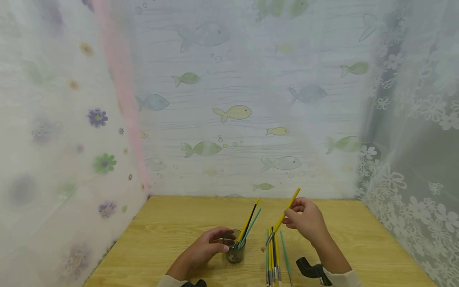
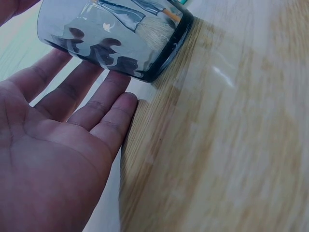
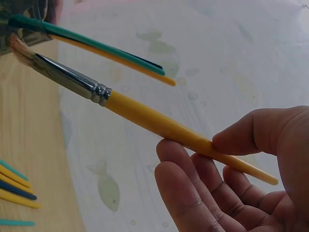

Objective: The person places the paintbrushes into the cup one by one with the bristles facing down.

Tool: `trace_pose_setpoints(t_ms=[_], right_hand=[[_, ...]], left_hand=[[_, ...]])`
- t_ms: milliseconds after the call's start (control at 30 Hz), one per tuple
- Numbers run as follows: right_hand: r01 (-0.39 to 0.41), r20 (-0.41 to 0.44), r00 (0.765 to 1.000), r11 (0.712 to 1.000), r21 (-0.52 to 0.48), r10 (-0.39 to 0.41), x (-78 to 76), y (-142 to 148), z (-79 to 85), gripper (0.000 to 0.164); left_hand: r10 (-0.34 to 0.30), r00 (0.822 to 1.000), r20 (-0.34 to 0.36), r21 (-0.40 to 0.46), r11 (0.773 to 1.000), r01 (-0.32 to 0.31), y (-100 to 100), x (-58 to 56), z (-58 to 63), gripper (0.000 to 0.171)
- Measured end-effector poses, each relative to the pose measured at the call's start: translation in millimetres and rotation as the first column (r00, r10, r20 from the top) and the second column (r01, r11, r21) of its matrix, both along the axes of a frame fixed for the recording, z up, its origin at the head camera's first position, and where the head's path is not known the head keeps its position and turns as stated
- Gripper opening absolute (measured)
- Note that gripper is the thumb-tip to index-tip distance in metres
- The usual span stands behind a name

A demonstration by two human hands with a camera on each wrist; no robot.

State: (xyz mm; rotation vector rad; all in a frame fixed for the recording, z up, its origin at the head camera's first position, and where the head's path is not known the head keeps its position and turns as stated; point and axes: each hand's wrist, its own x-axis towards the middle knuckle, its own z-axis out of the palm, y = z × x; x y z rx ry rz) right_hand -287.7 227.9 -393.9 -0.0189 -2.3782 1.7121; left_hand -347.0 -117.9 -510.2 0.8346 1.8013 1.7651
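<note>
My left hand [image 1: 206,249] holds a dark see-through glass [image 1: 234,255], thumb on one side and fingers on the other. Inside lean a few paintbrushes [image 1: 248,223], yellow, black and teal; in the left wrist view pale bristles [image 2: 154,33] show at the bottom of the glass [image 2: 96,36]. Higher and to the right, my right hand [image 1: 306,219] pinches a yellow paintbrush [image 3: 149,121] by its handle between thumb and fingers. Its bristles point down and to the left, above several brushes [image 1: 275,259] lying side by side on the table.
A teal brush [image 1: 285,257] lies slightly apart, right of the others. The wooden table [image 1: 179,215] meets a fish-patterned curtain [image 1: 233,171] at the back, with flowered curtains [image 1: 104,163] on either side. A black strap part [image 1: 310,269] sits at my right wrist.
</note>
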Motion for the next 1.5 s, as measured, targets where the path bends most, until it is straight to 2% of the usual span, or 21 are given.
trace_pose_setpoints(t_ms=[233,533,833,1200,1500], right_hand=[[-0.017,-0.014,1.000,1.000,-0.024,0.017,-1.3,-4,1.2,0.031],[-0.017,-0.016,1.000,0.998,-0.053,0.016,-0.3,-6,0.2,0.029],[-0.026,-0.044,0.999,0.992,-0.124,0.021,-0.7,-10,-0.8,0.032],[-0.079,-0.122,0.991,0.985,-0.153,0.060,1.9,-31,-7.4,0.027],[-0.120,-0.144,0.985,0.981,-0.153,0.098,2.8,-43,-13.6,0.026]], left_hand=[[0.043,0.999,-0.023,-0.035,0.998,-0.043,-1,0.0,0.5,0.050],[0.040,0.998,-0.042,-0.032,0.999,-0.041,-2,3.1,-1.0,0.051],[0.030,0.999,-0.039,-0.027,0.999,-0.031,-1,1.8,-1.3,0.050],[0.020,0.999,-0.033,0.011,1.000,-0.019,2,-2.9,-2.6,0.050],[0.023,0.999,-0.040,0.010,1.000,-0.023,1,-3.8,-6.6,0.048]])
